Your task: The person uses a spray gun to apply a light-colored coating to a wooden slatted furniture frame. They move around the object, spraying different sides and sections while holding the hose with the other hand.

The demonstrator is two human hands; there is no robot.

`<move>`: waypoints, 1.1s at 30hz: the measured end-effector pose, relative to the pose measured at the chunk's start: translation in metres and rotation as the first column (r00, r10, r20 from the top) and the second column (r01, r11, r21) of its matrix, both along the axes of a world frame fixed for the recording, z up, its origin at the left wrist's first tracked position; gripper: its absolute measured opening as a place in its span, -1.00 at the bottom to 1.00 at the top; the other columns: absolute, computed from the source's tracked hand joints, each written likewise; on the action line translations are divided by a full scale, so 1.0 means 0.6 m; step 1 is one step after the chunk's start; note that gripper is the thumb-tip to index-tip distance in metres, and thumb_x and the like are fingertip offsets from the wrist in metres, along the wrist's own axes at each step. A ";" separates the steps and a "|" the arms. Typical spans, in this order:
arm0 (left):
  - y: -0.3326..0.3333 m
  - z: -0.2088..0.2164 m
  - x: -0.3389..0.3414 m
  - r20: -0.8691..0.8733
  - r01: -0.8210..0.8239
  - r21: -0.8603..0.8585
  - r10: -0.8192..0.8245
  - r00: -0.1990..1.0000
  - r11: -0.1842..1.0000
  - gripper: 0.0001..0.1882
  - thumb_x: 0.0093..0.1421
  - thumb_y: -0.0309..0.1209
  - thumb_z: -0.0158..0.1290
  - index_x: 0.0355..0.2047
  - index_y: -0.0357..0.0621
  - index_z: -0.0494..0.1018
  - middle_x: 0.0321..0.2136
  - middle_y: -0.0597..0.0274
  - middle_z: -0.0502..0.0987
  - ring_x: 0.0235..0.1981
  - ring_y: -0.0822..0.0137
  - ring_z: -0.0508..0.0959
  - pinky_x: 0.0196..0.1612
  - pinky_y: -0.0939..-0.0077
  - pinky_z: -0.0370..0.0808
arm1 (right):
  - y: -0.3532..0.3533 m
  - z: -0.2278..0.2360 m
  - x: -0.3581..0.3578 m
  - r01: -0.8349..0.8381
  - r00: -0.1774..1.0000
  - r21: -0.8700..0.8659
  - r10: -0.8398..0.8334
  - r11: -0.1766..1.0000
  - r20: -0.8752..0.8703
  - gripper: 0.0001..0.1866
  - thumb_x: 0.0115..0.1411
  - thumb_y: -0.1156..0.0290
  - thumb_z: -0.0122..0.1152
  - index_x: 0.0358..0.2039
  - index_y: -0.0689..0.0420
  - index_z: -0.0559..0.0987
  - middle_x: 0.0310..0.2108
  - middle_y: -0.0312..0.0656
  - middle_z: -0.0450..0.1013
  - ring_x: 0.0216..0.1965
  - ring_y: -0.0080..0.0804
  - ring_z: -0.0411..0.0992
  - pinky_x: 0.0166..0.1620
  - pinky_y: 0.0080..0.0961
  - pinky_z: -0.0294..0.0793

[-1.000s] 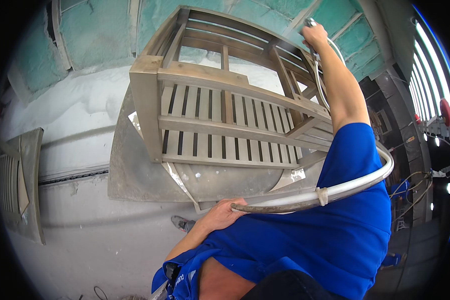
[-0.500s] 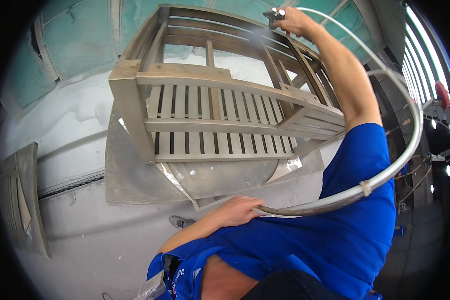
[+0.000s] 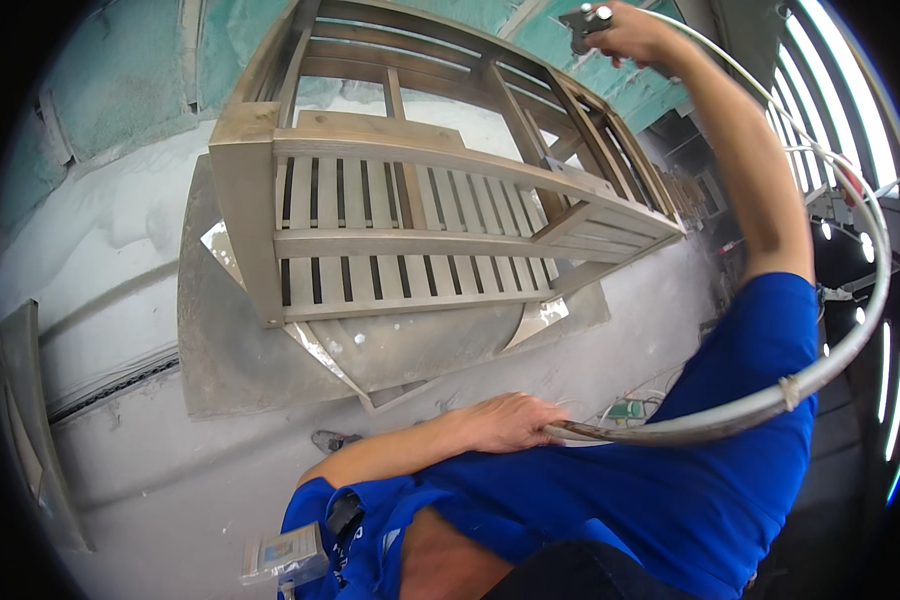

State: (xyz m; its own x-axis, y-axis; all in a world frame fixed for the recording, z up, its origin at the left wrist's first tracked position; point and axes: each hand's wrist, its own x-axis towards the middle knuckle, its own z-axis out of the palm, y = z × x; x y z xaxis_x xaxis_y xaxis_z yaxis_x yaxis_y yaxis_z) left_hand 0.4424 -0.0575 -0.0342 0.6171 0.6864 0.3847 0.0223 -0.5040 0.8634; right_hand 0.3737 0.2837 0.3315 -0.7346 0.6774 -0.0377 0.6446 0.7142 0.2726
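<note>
**Blue short-sleeved shirt, bare forearms**

I see a bright blue short-sleeved shirt (image 3: 610, 510), sleeves ending above the elbows, fabric creased across the chest. Both forearms are bare, no gloves on the left hand (image 3: 505, 422) or the right hand (image 3: 635, 35); I can't make out a watch or rings. A collar or placket with a dark patch sits low left. Dark trousers show at the bottom edge.

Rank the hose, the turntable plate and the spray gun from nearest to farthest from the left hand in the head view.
1. Hose: gripped in the left hand.
2. Turntable plate: just above the hand, under the wooden frame.
3. Spray gun: top, in the right hand.
</note>
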 end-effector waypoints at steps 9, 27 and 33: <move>-0.046 -0.048 -0.017 0.094 -0.123 -0.097 0.132 0.987 0.988 -0.72 0.33 -0.21 0.13 -0.08 -0.10 0.45 -0.34 -0.07 0.58 -0.23 -0.22 0.57 -0.19 -0.06 0.47 | 0.042 -0.039 0.019 0.073 0.991 0.077 -0.081 0.994 0.104 -0.47 0.05 0.29 0.34 0.10 0.00 0.63 -0.59 -0.21 0.53 -0.65 -0.48 0.49 -0.66 -0.42 0.48; -0.027 -0.129 0.086 0.032 -0.087 -0.071 0.090 0.995 0.994 -0.91 0.25 -0.51 0.13 -0.25 -0.13 0.46 -0.41 0.05 0.57 -0.30 -0.06 0.59 -0.26 0.12 0.46 | -0.392 -0.143 0.351 -0.327 0.589 -0.395 -0.142 0.858 -0.795 -0.62 0.29 0.14 0.26 -0.05 0.16 0.57 -0.47 -0.33 0.51 -0.48 -0.65 0.51 -0.68 -0.72 0.27; -0.065 -0.176 0.171 -0.068 -0.361 -0.114 0.355 0.932 0.926 -0.88 0.31 -0.40 0.16 -0.20 -0.14 0.52 -0.30 0.07 0.62 -0.24 0.04 0.60 -0.15 0.22 0.51 | -0.431 -0.305 0.370 -0.724 0.459 -0.507 -0.223 0.467 -0.860 -0.44 0.27 0.45 0.30 0.29 0.11 0.46 -0.21 -0.29 0.60 -0.35 -0.64 0.52 -0.27 -0.59 0.53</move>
State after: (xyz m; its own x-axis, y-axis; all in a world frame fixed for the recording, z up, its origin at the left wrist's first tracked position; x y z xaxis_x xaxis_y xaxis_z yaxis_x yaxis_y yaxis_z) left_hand 0.5448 -0.0967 -0.1397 0.3363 0.9050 0.2607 0.2222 -0.3452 0.9118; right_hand 0.5960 0.0250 0.1487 -0.8469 0.4481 0.2862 -0.0810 0.4234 -0.9023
